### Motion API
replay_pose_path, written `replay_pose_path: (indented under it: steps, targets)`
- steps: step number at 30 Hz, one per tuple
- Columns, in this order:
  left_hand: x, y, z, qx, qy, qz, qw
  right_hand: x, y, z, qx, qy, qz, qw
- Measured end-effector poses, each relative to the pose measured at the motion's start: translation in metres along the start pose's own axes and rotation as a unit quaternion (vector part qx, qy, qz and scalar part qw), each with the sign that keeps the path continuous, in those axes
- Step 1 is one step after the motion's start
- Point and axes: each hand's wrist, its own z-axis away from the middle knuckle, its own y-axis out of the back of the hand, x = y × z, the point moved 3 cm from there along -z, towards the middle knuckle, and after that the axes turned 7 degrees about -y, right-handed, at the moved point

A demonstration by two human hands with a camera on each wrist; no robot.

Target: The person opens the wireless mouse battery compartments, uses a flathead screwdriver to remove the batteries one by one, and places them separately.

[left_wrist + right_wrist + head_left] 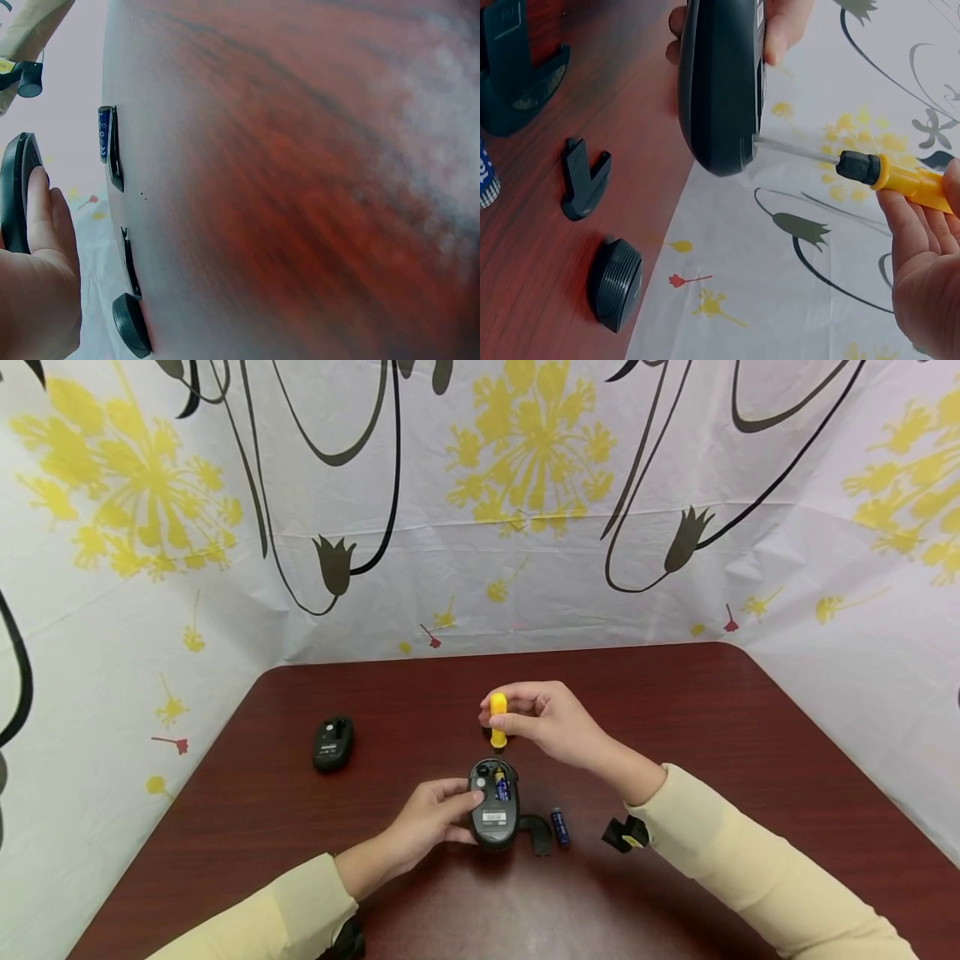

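My left hand point(431, 822) holds a black computer mouse point(486, 831) by its side, raised with its underside showing. Its battery compartment is uncovered, and a blue battery point(502, 788) lies inside. My right hand point(558, 722) pinches a screwdriver point(498, 720) by its yellow handle. In the right wrist view the thin metal shaft of the screwdriver point(799, 150) reaches to the end of the mouse point(720, 90); whether the tip sits in a screw is hidden. Beside the mouse on the table lie a black battery cover point(537, 835) and a loose blue battery point(560, 828).
A second black mouse point(333, 743) lies underside up at the left of the brown table point(420, 693). A notched black cover point(583, 180) and a ribbed black piece point(616, 285) lie farther back. Patterned white cloth point(420, 485) surrounds the table.
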Motion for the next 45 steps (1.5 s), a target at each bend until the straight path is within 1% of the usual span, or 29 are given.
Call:
replay_pose_path:
  steps: [7, 16, 22, 27, 34, 40, 45]
  targets:
    - [0.0, 0.0, 0.0, 0.005, 0.007, -0.011, 0.9999, 0.023, 0.015, -0.015, 0.011, -0.038, -0.031, 0.999]
    - [0.002, -0.002, 0.002, -0.005, 0.012, -0.019, 0.9997, 0.037, 0.026, -0.03, 0.021, -0.065, -0.064, 0.996]
    - [0.001, -0.003, 0.002, -0.01, 0.013, -0.018, 0.9997, 0.052, 0.033, -0.039, 0.032, -0.103, -0.062, 0.992]
    - [0.0, -0.003, 0.003, -0.011, 0.013, -0.016, 0.9997, 0.062, 0.035, -0.043, 0.038, -0.137, -0.064, 0.988]
    - [-0.001, -0.004, 0.003, -0.01, 0.01, -0.013, 0.9998, 0.069, 0.037, -0.045, 0.043, -0.163, -0.076, 0.983]
    - [-0.001, -0.005, 0.003, -0.012, 0.01, -0.009, 0.9998, 0.08, 0.039, -0.046, 0.039, -0.199, -0.086, 0.975]
    - [-0.001, -0.005, 0.004, -0.014, 0.008, -0.008, 0.9998, 0.09, 0.04, -0.046, 0.037, -0.22, -0.108, 0.969]
